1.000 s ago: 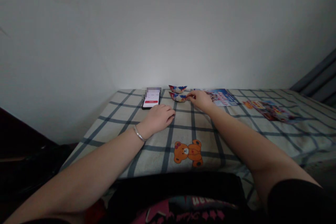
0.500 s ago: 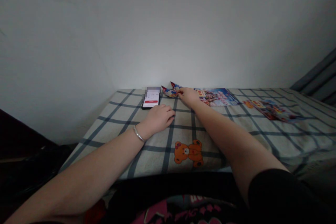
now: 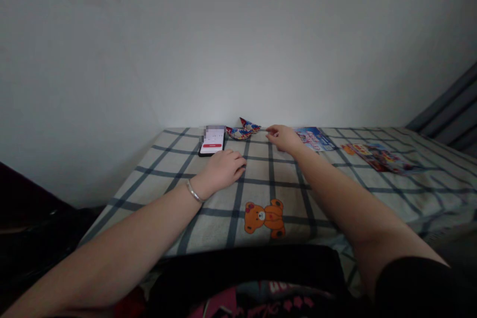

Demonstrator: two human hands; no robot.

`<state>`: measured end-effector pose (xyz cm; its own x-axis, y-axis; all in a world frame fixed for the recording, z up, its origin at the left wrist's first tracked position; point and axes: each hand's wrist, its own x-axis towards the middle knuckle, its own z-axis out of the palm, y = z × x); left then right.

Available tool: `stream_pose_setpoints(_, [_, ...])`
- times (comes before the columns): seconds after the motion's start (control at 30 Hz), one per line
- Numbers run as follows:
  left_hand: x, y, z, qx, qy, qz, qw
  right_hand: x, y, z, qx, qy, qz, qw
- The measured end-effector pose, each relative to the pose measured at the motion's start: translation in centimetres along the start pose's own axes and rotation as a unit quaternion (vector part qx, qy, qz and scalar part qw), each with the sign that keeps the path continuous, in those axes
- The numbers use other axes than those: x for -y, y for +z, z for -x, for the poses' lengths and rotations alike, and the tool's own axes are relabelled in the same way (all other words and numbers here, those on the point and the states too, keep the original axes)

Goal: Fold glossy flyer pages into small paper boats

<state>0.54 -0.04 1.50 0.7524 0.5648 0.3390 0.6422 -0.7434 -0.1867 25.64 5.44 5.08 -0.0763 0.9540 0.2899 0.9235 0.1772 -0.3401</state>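
Observation:
My left hand (image 3: pixel 224 170) rests on the checked cloth just in front of a phone (image 3: pixel 212 141), its fingers loosely bent and holding nothing. My right hand (image 3: pixel 283 138) hovers over or touches the cloth near the wall, thumb and fingers a little apart, with nothing seen between them. To its left, by the wall, lies a folded piece of shiny printed paper (image 3: pixel 240 133) in blue, red and white, with pointed ends. A second pointed part (image 3: pixel 250 124) sticks up behind it; whether they are joined I cannot tell. A printed sheet (image 3: pixel 315 139) lies partly hidden behind my right hand.
Farther right lies another colourful printed sheet (image 3: pixel 383 158). The checked cloth (image 3: pixel 257 186) covers the table and carries a printed orange bear (image 3: pixel 264 218). A pale wall (image 3: pixel 261 44) stands at the back edge. Dark grey fabric (image 3: pixel 447 102) hangs at the right.
My right hand has let go of the folded printed paper and moved right, towards the printed sheet. My left hand stays where it was. The view has shifted slightly.

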Motion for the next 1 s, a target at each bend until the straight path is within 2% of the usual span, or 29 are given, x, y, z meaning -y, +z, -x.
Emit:
stream_pose_setpoints(0.17, [-0.1,0.0,0.0,0.001,-0.006,0.006,1.0,-3.1,0.1,1.7,0.001,-0.014,0.092,0.996])
stream_pose_setpoints(0.4, [-0.2,-0.1,0.0,0.005,-0.009,0.036,0.999,-5.3,1.8,3.6,0.023,0.047,0.161,0.986])
stream_pose_setpoints(0.63, [0.0,0.1,0.1,0.005,0.002,0.044,0.999,-5.1,1.9,4.1,0.035,0.054,0.182,0.981])
stream_pose_setpoints(0.8, [0.1,0.1,0.1,0.011,0.002,0.047,0.999,-4.4,0.5,4.4,0.041,-0.009,0.191,0.981])
stream_pose_setpoints(1.0, [0.0,-0.1,0.1,0.01,0.003,0.054,0.998,-3.4,-0.7,4.7,0.031,-0.018,0.219,0.975])
